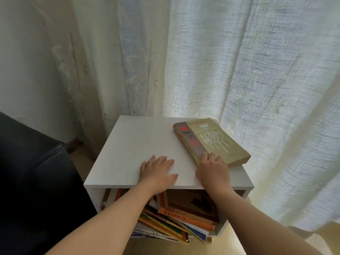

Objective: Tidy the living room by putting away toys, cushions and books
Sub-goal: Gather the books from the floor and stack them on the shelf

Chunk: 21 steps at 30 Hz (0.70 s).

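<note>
A thick olive-yellow book (215,138) with a grey and red spine lies flat on the right side of a white cabinet top (136,144). My right hand (213,170) rests at the book's near corner, its fingertips touching the cover and spine. My left hand (158,172) lies flat on the bare cabinet top, fingers spread, holding nothing. Inside the cabinet's open front, several books (176,218) lean and lie in a loose pile, some sticking out past the front edge.
A dark sofa arm (33,162) stands close on the left of the cabinet. Sheer white curtains (239,61) hang right behind and to the right. A pale floor (226,243) shows below the cabinet.
</note>
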Each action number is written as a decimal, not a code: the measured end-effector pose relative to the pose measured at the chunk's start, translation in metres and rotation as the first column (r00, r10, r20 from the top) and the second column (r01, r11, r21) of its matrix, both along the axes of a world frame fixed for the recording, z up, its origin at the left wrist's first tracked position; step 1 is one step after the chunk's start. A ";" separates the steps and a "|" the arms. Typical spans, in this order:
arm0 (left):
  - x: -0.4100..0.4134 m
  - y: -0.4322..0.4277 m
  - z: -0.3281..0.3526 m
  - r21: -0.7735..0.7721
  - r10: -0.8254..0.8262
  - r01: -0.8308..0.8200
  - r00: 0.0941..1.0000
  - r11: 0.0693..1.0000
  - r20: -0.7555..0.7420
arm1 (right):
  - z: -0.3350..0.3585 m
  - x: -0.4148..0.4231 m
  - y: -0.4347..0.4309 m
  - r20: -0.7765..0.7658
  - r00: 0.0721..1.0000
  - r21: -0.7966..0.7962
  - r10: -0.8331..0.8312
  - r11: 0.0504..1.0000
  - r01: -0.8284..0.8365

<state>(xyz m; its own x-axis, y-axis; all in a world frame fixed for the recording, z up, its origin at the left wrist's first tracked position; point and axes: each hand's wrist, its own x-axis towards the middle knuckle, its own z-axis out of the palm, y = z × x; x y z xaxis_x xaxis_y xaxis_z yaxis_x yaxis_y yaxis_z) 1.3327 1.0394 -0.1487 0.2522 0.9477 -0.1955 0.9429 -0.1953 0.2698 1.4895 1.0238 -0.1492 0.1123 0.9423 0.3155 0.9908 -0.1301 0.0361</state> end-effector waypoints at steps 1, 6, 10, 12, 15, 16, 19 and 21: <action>0.000 -0.001 0.002 0.005 0.028 -0.028 0.999 1.000 0.036 | -0.002 0.002 -0.008 0.010 0.999 0.018 0.034 0.999 -0.034; 0.003 -0.010 0.013 -0.098 0.277 -0.260 0.869 0.961 0.409 | -0.011 0.026 -0.050 0.050 0.939 0.092 0.340 0.935 -0.343; -0.004 -0.033 0.011 0.245 0.053 -0.053 0.999 0.968 0.005 | -0.009 0.058 -0.079 0.030 0.865 0.099 0.500 0.860 -0.501; -0.003 -0.045 0.006 0.313 -0.076 0.127 0.982 0.941 -0.171 | -0.010 0.065 -0.087 0.031 0.872 0.086 0.488 0.868 -0.489; 0.006 -0.063 -0.001 0.322 -0.082 0.182 0.950 0.929 -0.301 | -0.014 0.055 -0.093 0.082 0.919 0.043 0.386 0.920 -0.390; 0.008 -0.067 -0.003 0.349 -0.059 0.177 0.945 0.920 -0.323 | -0.015 0.049 -0.093 0.092 0.932 0.047 0.351 0.933 -0.356; 0.006 -0.074 -0.001 0.435 -0.047 0.222 0.924 0.873 -0.378 | -0.020 0.035 -0.087 0.112 0.959 0.111 0.259 0.956 -0.271; -0.001 -0.074 0.001 0.510 -0.105 0.296 0.923 0.807 -0.370 | -0.020 0.032 -0.085 0.140 0.964 0.154 0.225 0.957 -0.246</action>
